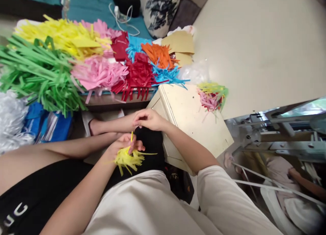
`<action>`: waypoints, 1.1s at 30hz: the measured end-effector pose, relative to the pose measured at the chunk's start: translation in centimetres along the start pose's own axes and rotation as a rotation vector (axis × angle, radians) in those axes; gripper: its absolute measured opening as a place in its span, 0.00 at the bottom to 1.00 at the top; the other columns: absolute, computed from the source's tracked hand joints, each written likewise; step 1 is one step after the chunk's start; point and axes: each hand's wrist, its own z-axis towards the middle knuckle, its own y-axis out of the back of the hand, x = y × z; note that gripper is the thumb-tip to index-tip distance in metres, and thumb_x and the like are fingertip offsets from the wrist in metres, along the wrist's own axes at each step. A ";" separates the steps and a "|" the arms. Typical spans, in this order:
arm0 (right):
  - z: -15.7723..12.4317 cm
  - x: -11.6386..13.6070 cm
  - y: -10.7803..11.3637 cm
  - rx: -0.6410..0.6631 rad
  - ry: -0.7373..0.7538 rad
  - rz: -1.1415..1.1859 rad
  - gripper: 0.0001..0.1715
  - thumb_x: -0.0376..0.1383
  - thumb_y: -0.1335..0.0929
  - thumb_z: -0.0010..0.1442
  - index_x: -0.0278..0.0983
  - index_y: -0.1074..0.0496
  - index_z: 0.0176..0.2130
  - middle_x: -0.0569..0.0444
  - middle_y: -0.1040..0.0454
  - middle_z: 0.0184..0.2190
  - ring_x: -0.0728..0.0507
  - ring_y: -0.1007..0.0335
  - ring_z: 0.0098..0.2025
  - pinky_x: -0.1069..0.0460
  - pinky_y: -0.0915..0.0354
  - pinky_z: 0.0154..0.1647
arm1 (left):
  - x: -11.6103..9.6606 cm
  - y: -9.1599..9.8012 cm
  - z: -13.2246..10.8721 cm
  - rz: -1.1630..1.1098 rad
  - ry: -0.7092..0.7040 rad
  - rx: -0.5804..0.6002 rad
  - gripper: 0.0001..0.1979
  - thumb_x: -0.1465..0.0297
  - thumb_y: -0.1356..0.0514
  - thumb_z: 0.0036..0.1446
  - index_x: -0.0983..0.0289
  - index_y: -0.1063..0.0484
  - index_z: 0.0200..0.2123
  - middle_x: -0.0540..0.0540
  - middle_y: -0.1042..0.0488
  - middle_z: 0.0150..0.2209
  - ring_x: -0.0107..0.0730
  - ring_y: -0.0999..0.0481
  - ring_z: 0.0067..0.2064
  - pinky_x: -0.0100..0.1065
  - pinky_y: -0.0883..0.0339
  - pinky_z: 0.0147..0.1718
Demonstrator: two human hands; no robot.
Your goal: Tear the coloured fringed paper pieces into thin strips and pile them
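Note:
A yellow fringed paper tassel [128, 159] hangs below my left hand [127, 144], whose fingers are closed on its upper part, with a yellow strip standing up between them. Above and to the right of it is my right hand [147, 119], its thumb and fingertips pinched together over my dark-clothed lap. Whatever may be between those fingertips is too small to make out. The two hands are apart. On the cream cabinet top [188, 126] to the right lies a bunch of yellow, green, pink and red fringed paper [212, 96].
Fringed paper piles spread across the back: green [38, 72], yellow [61, 36], pink [100, 72], red [140, 70], blue [166, 73] and orange [159, 55]. A blue bag [54, 126] sits at the left. Metal framing [285, 146] and another seated person are at the right.

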 end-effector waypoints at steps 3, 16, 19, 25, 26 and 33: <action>-0.4 0.9 3.7 -0.309 0.053 -0.013 0.30 0.62 0.18 0.59 0.40 0.20 0.33 0.59 0.18 0.34 0.50 0.30 0.31 0.53 0.30 0.36 | 1.0 0.3 0.2 0.029 0.008 0.010 0.17 0.50 0.21 0.52 0.51 0.20 0.28 0.47 0.32 0.15 0.45 0.21 0.35 0.53 0.17 0.50; -3.7 1.1 28.9 -1.313 -0.501 -0.654 0.15 0.29 0.34 0.71 0.30 0.19 0.50 0.42 0.14 0.44 0.42 0.19 0.40 0.51 0.26 0.45 | 3.4 2.7 1.0 0.081 0.052 -0.114 0.13 0.51 0.19 0.47 0.46 0.16 0.26 0.47 0.28 0.17 0.48 0.18 0.32 0.56 0.14 0.49; -2.3 0.7 30.4 -1.215 -0.563 -0.776 0.14 0.28 0.30 0.70 0.30 0.18 0.52 0.35 0.16 0.57 0.36 0.20 0.59 0.45 0.28 0.64 | 3.1 3.0 0.6 0.085 0.066 -0.131 0.10 0.54 0.19 0.49 0.45 0.15 0.27 0.48 0.28 0.17 0.49 0.17 0.34 0.55 0.13 0.50; 1.5 0.5 31.0 -1.008 -0.680 -0.942 0.24 0.43 0.24 0.76 0.35 0.22 0.64 0.42 0.22 0.65 0.35 0.23 0.65 0.32 0.26 0.69 | 2.0 2.3 -0.6 -0.025 0.118 -0.179 0.10 0.64 0.19 0.54 0.58 0.16 0.32 0.50 0.27 0.21 0.47 0.15 0.35 0.60 0.14 0.54; 1.8 0.5 30.9 -0.997 -0.686 -0.958 0.25 0.44 0.25 0.77 0.35 0.23 0.66 0.42 0.23 0.66 0.36 0.22 0.64 0.32 0.25 0.67 | 2.1 2.2 -0.7 -0.044 0.103 -0.199 0.11 0.66 0.20 0.55 0.61 0.17 0.32 0.50 0.27 0.21 0.45 0.16 0.34 0.59 0.14 0.54; 1.9 1.6 30.8 -1.057 -0.652 -0.952 0.19 0.40 0.27 0.77 0.32 0.21 0.61 0.39 0.20 0.64 0.33 0.23 0.67 0.33 0.29 0.71 | 2.5 2.5 -0.4 -0.086 0.048 -0.241 0.12 0.69 0.19 0.55 0.64 0.20 0.31 0.49 0.30 0.21 0.38 0.19 0.35 0.46 0.16 0.52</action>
